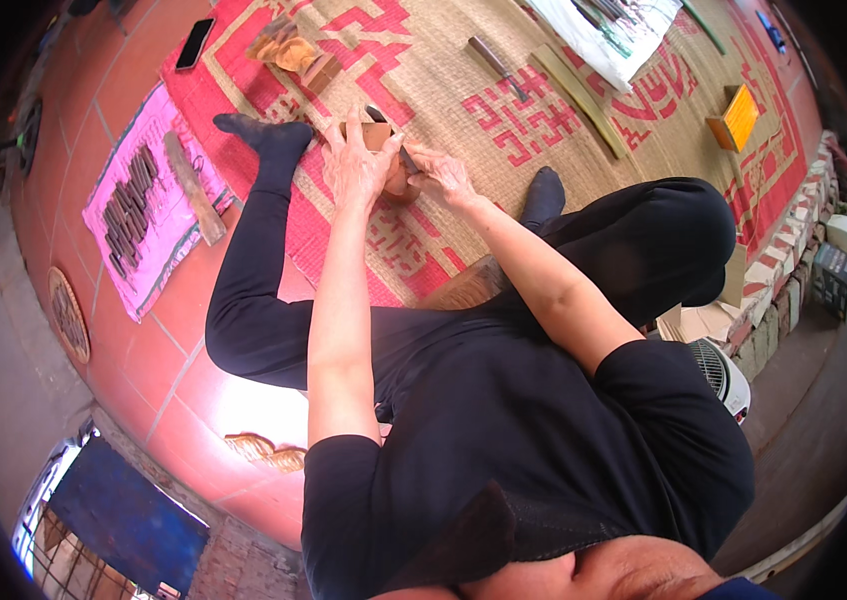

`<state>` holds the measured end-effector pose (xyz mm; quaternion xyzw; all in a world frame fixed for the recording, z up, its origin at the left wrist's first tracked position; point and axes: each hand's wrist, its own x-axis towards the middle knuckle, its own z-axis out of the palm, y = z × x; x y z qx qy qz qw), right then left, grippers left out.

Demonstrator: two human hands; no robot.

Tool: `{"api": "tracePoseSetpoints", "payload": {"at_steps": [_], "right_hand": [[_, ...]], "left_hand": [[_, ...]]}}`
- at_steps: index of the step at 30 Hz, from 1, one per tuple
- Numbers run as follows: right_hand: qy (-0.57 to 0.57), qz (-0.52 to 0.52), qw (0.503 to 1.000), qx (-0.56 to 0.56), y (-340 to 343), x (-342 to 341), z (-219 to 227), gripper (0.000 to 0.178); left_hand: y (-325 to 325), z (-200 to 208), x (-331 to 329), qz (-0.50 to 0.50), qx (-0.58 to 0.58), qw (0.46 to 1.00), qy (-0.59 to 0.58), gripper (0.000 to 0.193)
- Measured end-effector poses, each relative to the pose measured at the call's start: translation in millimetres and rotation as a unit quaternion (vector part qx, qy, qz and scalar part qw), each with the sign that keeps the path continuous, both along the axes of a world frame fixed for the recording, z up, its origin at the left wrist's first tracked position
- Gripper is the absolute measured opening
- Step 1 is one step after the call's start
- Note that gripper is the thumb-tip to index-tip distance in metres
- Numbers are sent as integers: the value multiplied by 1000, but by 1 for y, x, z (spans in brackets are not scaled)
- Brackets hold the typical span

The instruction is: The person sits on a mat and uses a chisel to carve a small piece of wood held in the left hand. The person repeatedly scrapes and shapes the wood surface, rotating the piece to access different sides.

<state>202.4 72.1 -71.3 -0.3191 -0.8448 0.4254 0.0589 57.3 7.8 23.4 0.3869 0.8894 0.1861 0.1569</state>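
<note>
Between my outstretched legs, a brown carved wood block [375, 136] rests over the mat. My left hand [353, 168] is wrapped over its top and side, fingers spread around it. Close beside it, my right hand [441, 176] grips a slim dark carving tool [408, 160], its end against the wood. The fingers hide much of the tool, so I cannot tell its exact blade. Under my hands a rounded reddish-brown part [400, 188] of the wood shows.
A pink cloth [156, 250] on the left bears several carving tools [131, 210] and a wooden bar [193, 190]. Ahead lie a phone [194, 45], a carved wooden figure [290, 52], a wood-handled chisel [496, 66], and a long strip [580, 102]. A yellow block [736, 118] sits right.
</note>
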Motion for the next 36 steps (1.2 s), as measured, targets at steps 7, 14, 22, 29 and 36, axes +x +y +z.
{"api": "tracePoseSetpoints", "payload": {"at_steps": [7, 14, 22, 29, 36], "right_hand": [[46, -27, 998, 16, -21, 6, -12, 25], [35, -29, 999, 19, -32, 10, -8, 21], [-32, -12, 999, 42, -11, -6, 8, 15], [-14, 15, 992, 123, -15, -8, -3, 22], [-24, 45, 992, 114, -22, -9, 8, 31]], "left_hand": [[1, 0, 2, 0, 3, 1000, 4, 83], [-1, -7, -10, 0, 19, 1000, -13, 81], [-12, -11, -34, 51, 48, 994, -80, 84], [-25, -23, -45, 69, 63, 991, -93, 83], [-34, -27, -49, 100, 78, 984, -123, 87]]}}
